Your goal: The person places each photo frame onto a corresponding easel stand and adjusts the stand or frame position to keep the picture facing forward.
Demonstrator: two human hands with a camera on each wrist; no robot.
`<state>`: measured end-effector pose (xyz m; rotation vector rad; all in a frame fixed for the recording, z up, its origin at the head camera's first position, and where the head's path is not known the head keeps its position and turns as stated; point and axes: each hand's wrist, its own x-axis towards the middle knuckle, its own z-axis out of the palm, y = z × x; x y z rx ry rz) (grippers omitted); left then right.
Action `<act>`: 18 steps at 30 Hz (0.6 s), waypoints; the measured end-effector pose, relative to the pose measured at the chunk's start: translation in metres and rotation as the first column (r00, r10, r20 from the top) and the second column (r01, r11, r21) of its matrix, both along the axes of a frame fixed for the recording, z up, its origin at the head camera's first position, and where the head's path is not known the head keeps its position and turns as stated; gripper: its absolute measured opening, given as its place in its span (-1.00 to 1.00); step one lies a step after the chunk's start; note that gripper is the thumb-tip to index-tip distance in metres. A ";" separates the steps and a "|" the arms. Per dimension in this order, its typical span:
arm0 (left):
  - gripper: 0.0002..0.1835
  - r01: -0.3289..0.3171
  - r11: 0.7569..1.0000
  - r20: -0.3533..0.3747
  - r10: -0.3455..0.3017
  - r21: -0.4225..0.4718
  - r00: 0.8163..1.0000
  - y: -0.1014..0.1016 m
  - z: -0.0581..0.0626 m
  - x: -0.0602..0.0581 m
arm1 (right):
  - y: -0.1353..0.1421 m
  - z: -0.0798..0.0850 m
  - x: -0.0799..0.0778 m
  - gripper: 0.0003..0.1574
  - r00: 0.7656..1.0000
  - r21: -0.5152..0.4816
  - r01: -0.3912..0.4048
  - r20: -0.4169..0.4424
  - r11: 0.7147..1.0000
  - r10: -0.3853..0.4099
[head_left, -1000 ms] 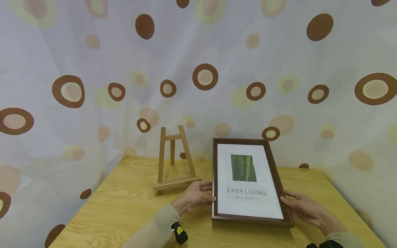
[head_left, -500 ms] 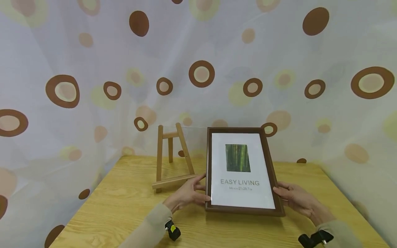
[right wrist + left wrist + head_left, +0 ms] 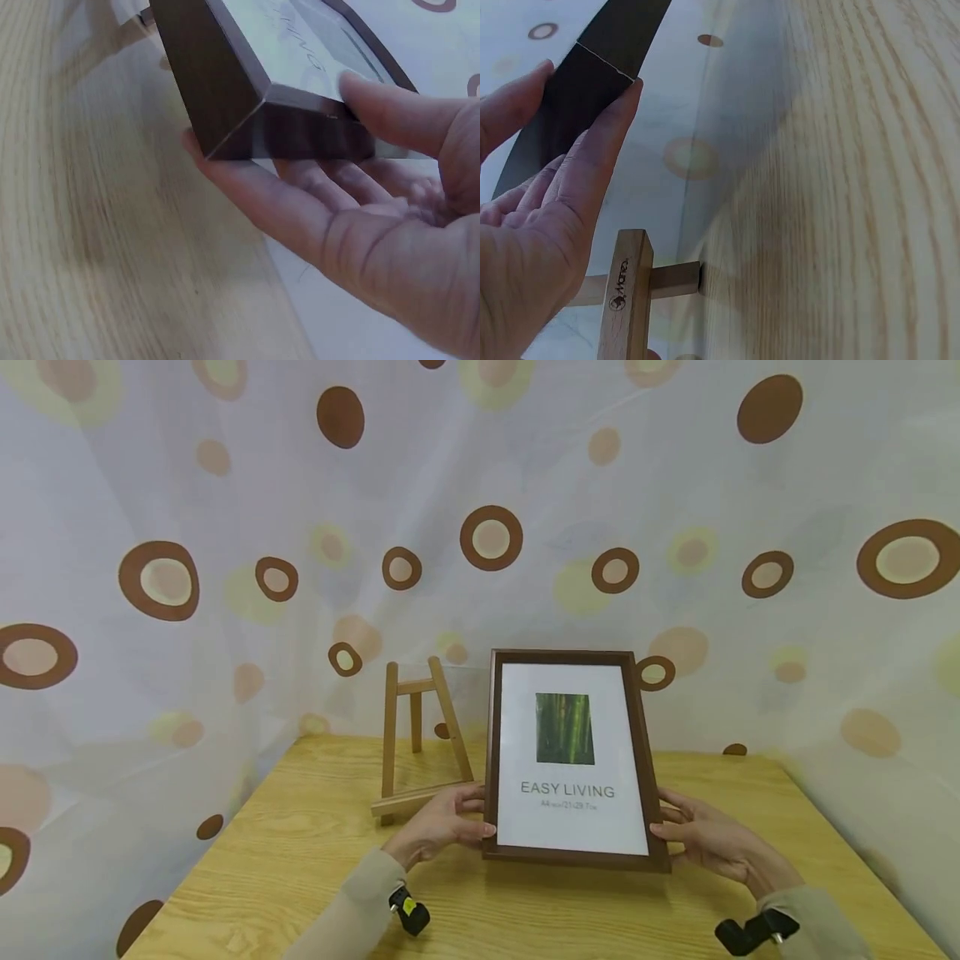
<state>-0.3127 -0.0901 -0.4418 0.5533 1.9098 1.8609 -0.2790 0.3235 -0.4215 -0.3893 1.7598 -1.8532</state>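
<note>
The fingers of my left hand (image 3: 438, 823) and right hand (image 3: 712, 843) grip the brown picture frame (image 3: 567, 818) by its two sides, low down, right of centre in the head view. My right thumb presses the front rim, and one finger lies under the lower corner. The frame leans back, raised off the worktop (image 3: 300, 843), its white sheet printed "EASY LIVING" (the smaller line beneath is too fine for me to read) below a green picture (image 3: 564, 729). Just left of it, around mid-picture, stands a wooden easel (image 3: 389, 735). A spotted sheet (image 3: 420, 468) fills the upper part.
</note>
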 end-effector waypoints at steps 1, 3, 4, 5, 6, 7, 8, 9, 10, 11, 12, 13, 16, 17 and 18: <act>-0.18 -0.007 1.000 -0.001 0.007 -0.004 1.000 -0.001 0.000 0.000 | 0.000 0.000 0.000 0.09 1.000 -0.028 -0.028 0.009 0.999 0.028; -0.16 -0.017 1.000 -0.010 0.017 -0.021 1.000 -0.004 0.000 0.001 | -0.001 0.000 0.001 0.12 0.997 -0.071 -0.070 0.028 0.995 0.072; -0.15 -0.022 0.999 -0.012 0.022 -0.029 1.000 -0.006 0.000 0.001 | -0.002 0.000 0.001 0.12 0.995 -0.084 -0.087 0.031 0.993 0.090; -0.13 -0.029 0.999 -0.019 0.028 -0.039 0.999 -0.007 0.001 0.001 | -0.003 0.000 0.001 0.12 0.995 -0.092 -0.092 0.036 0.991 0.096; -0.12 -0.032 0.998 -0.026 0.031 -0.048 0.999 -0.009 0.001 0.001 | -0.004 0.000 0.001 0.12 0.994 -0.093 -0.096 0.038 0.991 0.100; -0.11 -0.031 0.998 -0.032 0.029 -0.056 0.999 -0.010 0.001 0.001 | -0.006 0.001 0.001 0.12 0.994 -0.089 -0.094 0.038 0.992 0.098; -0.10 -0.031 0.998 -0.038 0.029 -0.062 0.999 -0.011 0.002 0.001 | -0.007 0.001 0.001 0.13 0.995 -0.084 -0.091 0.037 0.992 0.094; -0.10 -0.031 0.997 -0.037 0.029 -0.066 0.999 -0.012 0.002 0.001 | -0.009 0.001 0.001 0.14 0.996 -0.073 -0.085 0.030 0.994 0.087; -0.10 -0.028 0.998 -0.037 0.026 -0.065 0.999 -0.013 0.002 0.001 | -0.011 0.002 0.000 0.14 0.997 -0.062 -0.078 0.022 0.995 0.080; -0.10 -0.024 0.998 -0.035 0.022 -0.059 0.999 -0.014 0.003 0.000 | -0.013 0.002 -0.001 0.15 0.997 -0.050 -0.073 0.007 0.996 0.073; -0.11 -0.017 0.999 -0.032 0.015 -0.048 0.999 -0.015 0.003 0.000 | -0.015 0.003 -0.002 0.15 0.998 -0.037 -0.068 -0.012 0.997 0.067; -0.11 -0.009 0.999 -0.027 0.008 -0.031 1.000 -0.016 0.004 0.000 | -0.016 0.003 -0.003 0.15 0.998 -0.028 -0.060 -0.029 0.998 0.059; -0.11 0.006 1.000 -0.011 -0.006 0.006 1.000 -0.020 0.004 -0.001 | -0.022 0.004 -0.007 0.11 0.997 0.004 -0.031 -0.076 1.000 0.031; -0.11 0.007 1.000 -0.006 -0.007 0.018 1.000 -0.022 0.004 -0.001 | -0.024 0.004 -0.008 0.09 0.996 0.013 -0.020 -0.086 1.000 0.021; -0.11 0.006 1.000 -0.004 -0.006 0.025 1.000 -0.024 0.003 -0.001 | -0.026 0.004 -0.009 0.08 0.996 0.019 -0.009 -0.090 1.000 0.011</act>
